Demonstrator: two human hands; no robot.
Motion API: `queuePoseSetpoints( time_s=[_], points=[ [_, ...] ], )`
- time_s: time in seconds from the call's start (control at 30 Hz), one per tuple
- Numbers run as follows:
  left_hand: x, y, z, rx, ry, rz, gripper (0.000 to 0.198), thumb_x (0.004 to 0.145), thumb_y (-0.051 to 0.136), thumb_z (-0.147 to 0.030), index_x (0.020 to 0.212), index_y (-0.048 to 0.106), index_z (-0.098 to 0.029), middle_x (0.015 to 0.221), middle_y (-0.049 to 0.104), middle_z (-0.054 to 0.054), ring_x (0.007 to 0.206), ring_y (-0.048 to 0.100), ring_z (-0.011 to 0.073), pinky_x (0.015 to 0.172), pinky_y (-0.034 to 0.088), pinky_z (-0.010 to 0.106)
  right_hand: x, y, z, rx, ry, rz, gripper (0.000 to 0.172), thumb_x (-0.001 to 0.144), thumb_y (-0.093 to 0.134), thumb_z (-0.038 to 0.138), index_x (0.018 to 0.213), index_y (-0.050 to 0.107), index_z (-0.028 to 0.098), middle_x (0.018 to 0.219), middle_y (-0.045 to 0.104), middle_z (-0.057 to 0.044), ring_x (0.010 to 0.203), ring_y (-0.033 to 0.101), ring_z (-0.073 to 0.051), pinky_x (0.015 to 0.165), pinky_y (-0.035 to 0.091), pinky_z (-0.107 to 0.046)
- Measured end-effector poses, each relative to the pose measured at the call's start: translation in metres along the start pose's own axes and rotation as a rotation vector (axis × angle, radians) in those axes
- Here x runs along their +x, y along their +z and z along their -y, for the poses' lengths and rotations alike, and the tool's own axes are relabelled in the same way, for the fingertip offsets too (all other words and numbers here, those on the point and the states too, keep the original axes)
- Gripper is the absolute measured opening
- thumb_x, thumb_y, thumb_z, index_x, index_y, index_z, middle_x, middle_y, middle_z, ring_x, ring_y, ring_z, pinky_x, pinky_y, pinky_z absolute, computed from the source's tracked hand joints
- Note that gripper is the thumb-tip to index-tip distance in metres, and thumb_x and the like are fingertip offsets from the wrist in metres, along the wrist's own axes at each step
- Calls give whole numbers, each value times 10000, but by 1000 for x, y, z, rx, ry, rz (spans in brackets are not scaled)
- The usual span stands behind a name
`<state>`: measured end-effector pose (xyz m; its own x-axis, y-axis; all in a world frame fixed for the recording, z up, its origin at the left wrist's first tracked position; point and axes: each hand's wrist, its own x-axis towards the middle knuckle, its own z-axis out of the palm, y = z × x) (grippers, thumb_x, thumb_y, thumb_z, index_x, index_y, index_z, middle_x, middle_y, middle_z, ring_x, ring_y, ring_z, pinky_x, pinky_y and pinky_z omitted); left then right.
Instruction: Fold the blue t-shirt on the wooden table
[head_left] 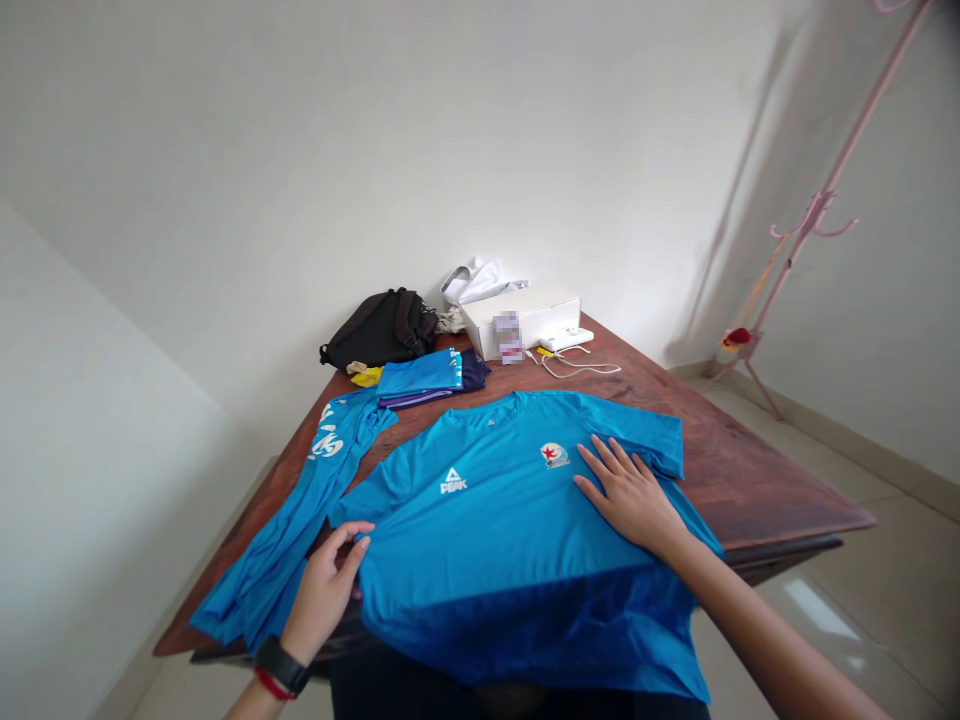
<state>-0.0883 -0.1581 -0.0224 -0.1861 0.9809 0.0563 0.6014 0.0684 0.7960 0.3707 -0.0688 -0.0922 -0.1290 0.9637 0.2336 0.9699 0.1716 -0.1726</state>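
A bright blue T-shirt (pixel 487 540) lies spread out on the lower middle of the frame, over the near part of a dark wooden table (pixel 750 480), and its lower edge hangs past the table edge. Both hands are on this shirt now. The right hand (pixel 630 495) lies flat on the upper right of the shirt, with the fingers spread apart and not closed on any cloth, just beside a small star badge (pixel 555 456) and near the sleeve. The left hand (pixel 322 590) is at the left side edge of the shirt, with the fingers a little curved and close together. They touch the cloth, but I cannot tell if they are pinching it. A black wristwatch (pixel 281 665) is on that wrist. Just left of the shirt lies a second blue garment (pixel 277 550), long and narrow. Further up, in the middle of the frame, there is a folded blue pile (pixel 420 378), and beside it a black backpack (pixel 379 328) and a white box (pixel 525 320) with a white cable (pixel 577 367).
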Motion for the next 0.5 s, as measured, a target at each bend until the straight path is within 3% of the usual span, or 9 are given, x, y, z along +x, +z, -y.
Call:
queuePoseSetpoints(
  time_s=[0.17, 0.3, 0.5],
  points=[
    [-9, 3, 4, -11, 71, -133, 457, 828, 619, -648, 986, 701, -228, 984, 728, 68, 966, 673, 304, 899, 536, 389, 0, 0, 1, 4, 2, -11, 629, 1000, 331, 601, 1545, 379, 289, 1637, 286, -51, 1515, 207, -316, 1194, 218, -547],
    [-13, 9, 9, 32, 99, -220, 403, 877, 564, -613, 978, 676, -239, 1035, 719, 82, 1032, 658, 316, 978, 493, 413, 0, 0, 1, -10, 5, -10, 627, 1001, 328, 596, 1543, 382, 285, 1636, 290, -52, 1512, 216, -317, 1192, 225, -546],
    [-13, 10, 7, 168, 198, -229, 242, 887, 571, -488, 970, 675, -285, 1038, 712, 86, 1031, 662, 321, 964, 498, 403, 0, -1, 1, -19, 1, 2, 628, 1000, 329, 598, 1548, 371, 294, 1638, 281, -45, 1516, 204, -317, 1191, 227, -546]
  ],
)
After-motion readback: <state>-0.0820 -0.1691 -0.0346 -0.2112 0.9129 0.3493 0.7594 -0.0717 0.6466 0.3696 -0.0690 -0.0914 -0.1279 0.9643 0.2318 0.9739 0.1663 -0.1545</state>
